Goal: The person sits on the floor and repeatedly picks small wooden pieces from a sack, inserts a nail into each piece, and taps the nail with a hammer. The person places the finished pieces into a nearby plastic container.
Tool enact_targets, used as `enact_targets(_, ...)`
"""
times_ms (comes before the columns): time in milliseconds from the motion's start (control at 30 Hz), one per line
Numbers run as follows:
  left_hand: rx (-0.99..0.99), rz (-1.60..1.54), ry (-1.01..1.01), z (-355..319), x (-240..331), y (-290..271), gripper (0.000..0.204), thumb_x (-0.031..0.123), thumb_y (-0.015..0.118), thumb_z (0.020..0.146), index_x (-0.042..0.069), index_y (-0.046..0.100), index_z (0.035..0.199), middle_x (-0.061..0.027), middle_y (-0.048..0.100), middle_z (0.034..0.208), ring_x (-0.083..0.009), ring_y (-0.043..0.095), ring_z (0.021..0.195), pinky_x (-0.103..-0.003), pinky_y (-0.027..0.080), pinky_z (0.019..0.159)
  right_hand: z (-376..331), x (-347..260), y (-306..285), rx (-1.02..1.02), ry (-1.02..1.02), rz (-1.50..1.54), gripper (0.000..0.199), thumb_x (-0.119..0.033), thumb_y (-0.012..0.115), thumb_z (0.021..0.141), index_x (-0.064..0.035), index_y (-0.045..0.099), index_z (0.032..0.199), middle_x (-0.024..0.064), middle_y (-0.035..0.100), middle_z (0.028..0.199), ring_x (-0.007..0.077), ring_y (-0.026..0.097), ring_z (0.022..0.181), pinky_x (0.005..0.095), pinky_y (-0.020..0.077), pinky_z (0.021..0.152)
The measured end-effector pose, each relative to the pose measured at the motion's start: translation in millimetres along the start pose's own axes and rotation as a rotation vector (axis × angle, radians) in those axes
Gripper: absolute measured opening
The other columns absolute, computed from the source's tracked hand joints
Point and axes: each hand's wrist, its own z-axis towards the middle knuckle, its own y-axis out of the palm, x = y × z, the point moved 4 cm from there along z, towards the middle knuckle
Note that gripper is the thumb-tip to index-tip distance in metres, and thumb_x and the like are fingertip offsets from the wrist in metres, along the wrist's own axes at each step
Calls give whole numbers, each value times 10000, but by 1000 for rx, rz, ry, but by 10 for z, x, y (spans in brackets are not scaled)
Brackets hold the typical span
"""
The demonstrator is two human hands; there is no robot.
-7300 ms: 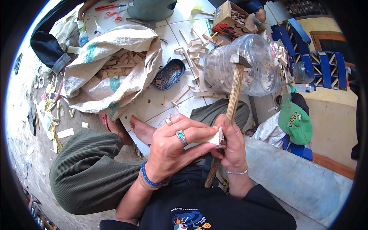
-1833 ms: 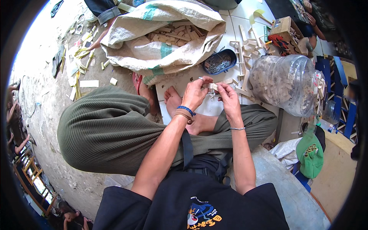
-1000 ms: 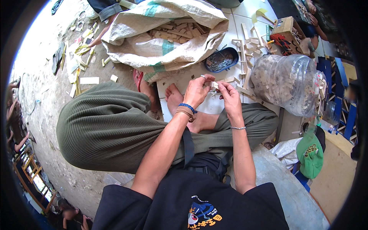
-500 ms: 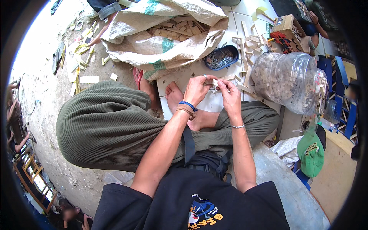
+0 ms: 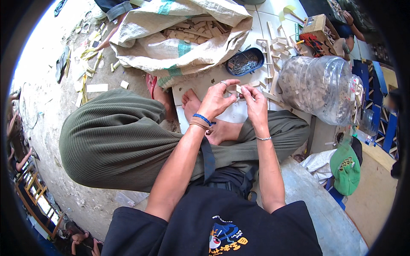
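My right hand (image 5: 256, 106) pinches a small pale wooden piece (image 5: 239, 88) between thumb and fingertips, above the white floor tiles. Close beside it on the left, my left hand (image 5: 216, 100) has its index finger and thumb spread apart, with nothing visible between them. Just beyond my hands sits a dark blue oval tub (image 5: 245, 62) of thin metal nails. Several pale wooden pieces (image 5: 270, 59) lie to the right of that tub, some joined at angles. A large white woven sack (image 5: 141, 47), open at the top, holds many small wood offcuts (image 5: 198, 30).
To the right lies a big clear plastic jar (image 5: 315, 87) full of small pieces. Behind it stands a cardboard box (image 5: 318, 27). A green cap (image 5: 345, 170) rests at the right. Yellow and white scraps (image 5: 97, 88) litter the left floor. Another person's arm (image 5: 112, 36) reaches in beside the sack.
My left fingers have opened and come off the wooden piece, and the left hand has shifted slightly left. My right hand still holds the piece.
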Motion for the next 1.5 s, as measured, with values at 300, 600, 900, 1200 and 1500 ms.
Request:
enact_targets(300, -4, 49, -61, 26, 55, -48, 420, 247, 838, 928, 51, 753, 1290, -75, 788, 1042, -118, 720, 993, -305, 579, 874, 9, 73, 1, -4, 7, 25, 332, -277, 703, 1053, 25, 763, 1177, 33, 774, 958, 68, 668, 876, 251, 539, 793)
enact_targets(600, -28, 16, -14, 109, 3, -88, 331, 272, 836, 898, 93, 813, 1175, -176, 796, 1021, -258, 791, 943, -373, 594, 833, -13, 23, -39, -11, 2, -71, 351, -290, 699, 1053, 32, 764, 1177, 39, 775, 952, 74, 667, 876, 256, 538, 795)
enact_targets(900, -24, 68, 74, 110, 22, -117, 325, 275, 840, 883, 101, 817, 1157, -177, 793, 1038, -296, 783, 953, -383, 593, 849, -16, -12, -30, -53, 17, -40, 354, -292, 705, 1052, 34, 763, 1177, 37, 778, 953, 71, 672, 877, 250, 540, 799)
enact_targets(1200, -42, 127, 107, 97, 51, -125, 334, 232, 826, 910, 96, 801, 1214, -115, 808, 1127, -219, 773, 1019, -340, 585, 908, -29, -28, -62, -54, 88, -62, 362, -329, 692, 1059, 12, 741, 1166, 78, 784, 986, 96, 697, 935, 268, 537, 819)
enact_targets(1500, -46, 134, 82, 88, 87, -107, 324, 217, 839, 895, 130, 812, 1205, -109, 808, 1112, -196, 763, 938, -336, 578, 862, -772, -90, -851, 104, 92, -992, 351, -340, 766, 950, -50, 694, 1134, 158, 682, 1079, 402, 675, 1005, 485, 522, 883)
